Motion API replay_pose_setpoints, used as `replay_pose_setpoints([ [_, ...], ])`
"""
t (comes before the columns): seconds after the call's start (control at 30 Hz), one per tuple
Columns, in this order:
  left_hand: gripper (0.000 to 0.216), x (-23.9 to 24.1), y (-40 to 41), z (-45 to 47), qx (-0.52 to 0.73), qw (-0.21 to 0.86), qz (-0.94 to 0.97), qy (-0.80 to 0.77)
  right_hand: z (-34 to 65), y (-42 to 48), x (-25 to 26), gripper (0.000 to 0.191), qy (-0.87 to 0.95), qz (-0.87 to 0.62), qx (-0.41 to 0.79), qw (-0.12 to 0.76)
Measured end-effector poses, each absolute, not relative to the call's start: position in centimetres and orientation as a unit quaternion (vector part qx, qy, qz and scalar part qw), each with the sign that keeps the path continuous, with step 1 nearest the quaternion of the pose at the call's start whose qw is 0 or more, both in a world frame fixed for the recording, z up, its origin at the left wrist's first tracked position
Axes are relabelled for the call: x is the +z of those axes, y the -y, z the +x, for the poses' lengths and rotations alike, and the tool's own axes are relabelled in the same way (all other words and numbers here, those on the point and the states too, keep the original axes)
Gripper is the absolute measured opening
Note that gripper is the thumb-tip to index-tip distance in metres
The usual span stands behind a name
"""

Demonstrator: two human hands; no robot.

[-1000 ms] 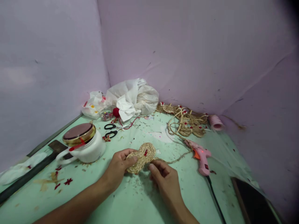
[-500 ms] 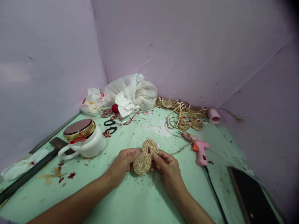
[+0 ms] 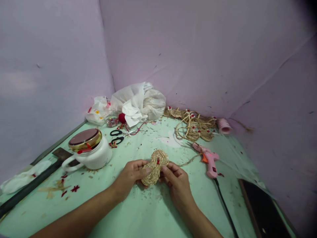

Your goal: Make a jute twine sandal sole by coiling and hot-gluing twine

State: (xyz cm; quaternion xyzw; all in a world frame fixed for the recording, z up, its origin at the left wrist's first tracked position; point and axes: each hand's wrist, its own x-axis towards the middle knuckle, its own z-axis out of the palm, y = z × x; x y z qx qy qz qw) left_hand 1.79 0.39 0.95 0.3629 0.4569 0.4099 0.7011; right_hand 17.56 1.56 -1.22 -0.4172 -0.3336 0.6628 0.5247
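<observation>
Between my hands, just above the green table, is a figure-eight piece of coiled straw rope with a small red bit at its waist. My left hand pinches its left edge, thumb lying on top of the lower coil. My right hand grips the right side at the waist, thumb in front and fingers partly hidden behind. A tail of rope runs from near my right fingers towards a pink glue gun, which lies on the table to the right.
A white mug with a mirrored lid and a hammer are at left. Black scissors, a red yarn ball and plastic bags lie behind. Finished rope pieces, a pink spool and a phone are at right.
My left thumb has moved from the piece's edge onto the top of its lower coil. My right hand keeps its hold. The view has shifted slightly.
</observation>
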Motion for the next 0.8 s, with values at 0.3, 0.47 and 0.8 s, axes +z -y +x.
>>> replay_pose_setpoints([
  [0.3, 0.035, 0.62, -0.43, 1.70, 0.411, 0.706, 0.387, -0.427, 17.52, -1.52, -1.45, 0.025, 0.348, -0.419, 0.664, 0.512],
  [0.47, 0.035, 0.95, -0.30, 1.67, 0.410, 0.709, 0.386, -0.425, 17.49, -1.48, -1.27, 0.026, 0.351, -0.424, 0.661, 0.510],
  [0.8, 0.035, 1.04, -0.33, 1.79, 0.401, 0.717, 0.392, -0.415, 17.55, -1.53, -1.28, 0.029, 0.355, -0.422, 0.665, 0.503],
])
